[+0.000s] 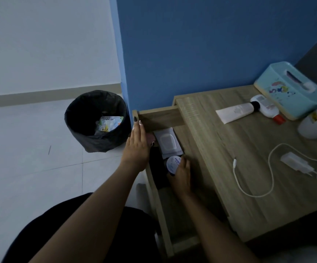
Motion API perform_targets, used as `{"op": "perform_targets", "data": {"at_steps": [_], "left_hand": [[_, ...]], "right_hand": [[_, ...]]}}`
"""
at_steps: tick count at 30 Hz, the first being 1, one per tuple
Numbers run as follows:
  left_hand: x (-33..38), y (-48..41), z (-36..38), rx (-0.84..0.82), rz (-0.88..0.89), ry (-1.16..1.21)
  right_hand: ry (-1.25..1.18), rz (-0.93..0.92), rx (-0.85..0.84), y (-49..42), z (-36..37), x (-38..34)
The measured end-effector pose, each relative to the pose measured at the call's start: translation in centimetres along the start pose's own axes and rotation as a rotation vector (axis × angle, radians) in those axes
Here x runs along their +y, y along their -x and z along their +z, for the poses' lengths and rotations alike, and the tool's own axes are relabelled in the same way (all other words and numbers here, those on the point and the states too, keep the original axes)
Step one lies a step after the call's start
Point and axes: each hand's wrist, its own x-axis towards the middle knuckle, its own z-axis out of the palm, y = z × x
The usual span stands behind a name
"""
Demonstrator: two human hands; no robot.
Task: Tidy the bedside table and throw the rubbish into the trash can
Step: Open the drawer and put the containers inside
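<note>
Bedside table drawer (160, 118): left hand (137, 145) flat, fingers straight, on its rim; right hand (182, 177) beside it grips a round jar (173, 164).

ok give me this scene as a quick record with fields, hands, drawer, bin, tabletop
drawer: open wooden drawer of the bedside table
left hand: rests flat on the drawer's front edge
right hand: holds round white tub with blue print, inside the drawer
also in drawer: white wipes pack
bin: black-lined round trash can, wrappers inside
tabletop: teal tissue box, white tube, white charger with cable
</note>
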Motion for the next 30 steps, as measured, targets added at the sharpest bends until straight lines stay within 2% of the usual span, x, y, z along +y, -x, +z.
{"op": "perform_targets", "data": {"at_steps": [4, 24, 28, 30], "left_hand": [[-0.2, 0.0, 0.3, -0.019, 0.013, -0.003], [0.0, 0.1, 0.4, -0.007, 0.015, -0.004], [-0.1, 0.1, 0.5, -0.001, 0.018, -0.009], [-0.3, 0.2, 0.6, -0.007, 0.012, -0.015]], "right_hand": [[0.08, 0.003, -0.006, 0.0, 0.3, 0.1], [-0.033, -0.029, 0.029, 0.6, 1.3, 0.7], [0.128, -0.031, -0.009, 1.1, 0.5, -0.1], [0.231, -0.125, 0.016, 2.3, -0.7, -1.4]]}}
